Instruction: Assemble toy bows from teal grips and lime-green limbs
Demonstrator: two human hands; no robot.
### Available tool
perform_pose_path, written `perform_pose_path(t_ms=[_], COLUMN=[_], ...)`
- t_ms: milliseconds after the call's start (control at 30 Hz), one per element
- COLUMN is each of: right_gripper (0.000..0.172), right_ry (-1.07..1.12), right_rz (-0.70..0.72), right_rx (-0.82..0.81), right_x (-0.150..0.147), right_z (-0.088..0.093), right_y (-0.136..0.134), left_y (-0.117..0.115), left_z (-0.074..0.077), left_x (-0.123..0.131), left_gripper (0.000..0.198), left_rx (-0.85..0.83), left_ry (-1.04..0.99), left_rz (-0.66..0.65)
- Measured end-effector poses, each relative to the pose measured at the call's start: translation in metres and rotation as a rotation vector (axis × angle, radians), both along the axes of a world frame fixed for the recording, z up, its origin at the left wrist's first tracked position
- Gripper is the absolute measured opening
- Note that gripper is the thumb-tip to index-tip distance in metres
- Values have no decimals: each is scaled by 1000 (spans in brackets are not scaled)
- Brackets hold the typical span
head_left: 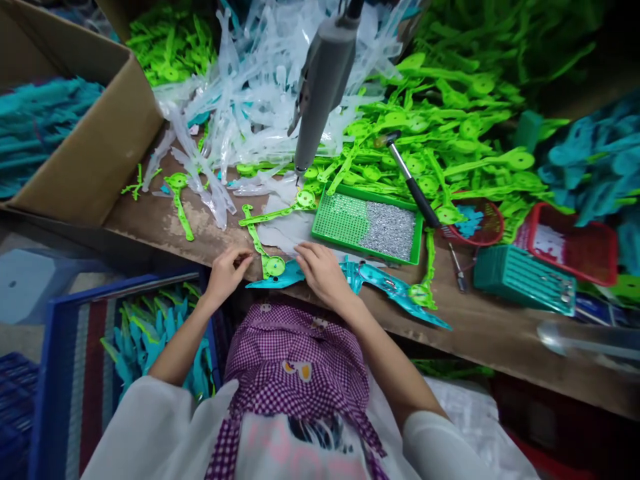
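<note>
A long teal plastic part [393, 285] lies along the table's front edge, its middle hidden by my right hand [323, 272]. The fingers of that hand bend over the part; its thumb is mostly hidden. My left hand [230, 272] is just off the part's left end, thumb and forefinger pinched together. Whatever may be between those fingertips is too small to make out. One bright green arm with a round end [274, 266] rests on the teal part between my hands. Another green arm [421, 294] sits on its right end.
A grey power screwdriver [325, 87] hangs over the table. Behind my right hand is a green tray [367, 253] of small metal pieces. A hammer [413, 183] lies across green parts. Left are a cardboard box [115, 133] and a blue crate [50, 373].
</note>
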State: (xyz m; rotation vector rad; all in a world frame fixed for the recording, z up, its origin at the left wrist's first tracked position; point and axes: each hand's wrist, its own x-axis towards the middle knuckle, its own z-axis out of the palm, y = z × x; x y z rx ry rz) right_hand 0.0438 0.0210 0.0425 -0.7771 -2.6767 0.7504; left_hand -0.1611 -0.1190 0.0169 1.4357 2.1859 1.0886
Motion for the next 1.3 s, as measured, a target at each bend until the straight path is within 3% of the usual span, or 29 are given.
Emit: perform_pose_path(t_ms=[167, 233, 300, 367, 433, 533, 600, 767, 867, 933, 1033, 1100, 1200, 1300], right_gripper=[34, 38, 35, 37, 41, 34, 31, 28, 24, 21, 17, 20, 25, 25], right_ry=[-201, -134, -76, -102, -114, -26, 34, -76, -167, -126, 15, 69, 91, 73], right_rz=[192, 96, -14, 9, 117, 202, 185, 215, 292, 264, 152, 93, 82, 79], right_rx=[-95, -71, -102, -249, -454, -655, -657, -301, -208, -318, -589, -684, -706, -644], right_x=[-80, -93, -92, -84, -79, -80, -83, -83, -82, -83, -86, -89, -96, -104], right_z=[14, 17, 20, 23, 23, 18, 16, 25, 32, 33, 29, 24, 18, 13], right_y=[26, 29, 22, 9, -3, -7, -2, 6, 4, 5, 11, 16, 26, 36], left_y=[-4, -9, -14, -15, -12, -3, 1, 4, 11, 18, 28, 33, 38, 40], left_z=[-10, -12, -13, -15, -17, -18, -14, 14, 26, 27, 20, 11, 0, -6], left_x=[4, 7, 10, 13, 16, 19, 20, 10, -6, -15, -20, -21, -22, -25], left_gripper=[20, 17, 11, 11, 20, 24, 23, 31, 17, 12, 16, 20, 24, 27], left_rx=[73, 152, 289, 475, 611, 641, 634, 564, 437, 390, 335, 317, 319, 320], left_ry=[-158, -82, 117, 337, 492, 604, 618, 434, 223, 55, -212, -369, -513, -495], left_rz=[59, 115, 137, 48, -133, -326, -334, -15, -104, -152, -29, 32, 68, 80])
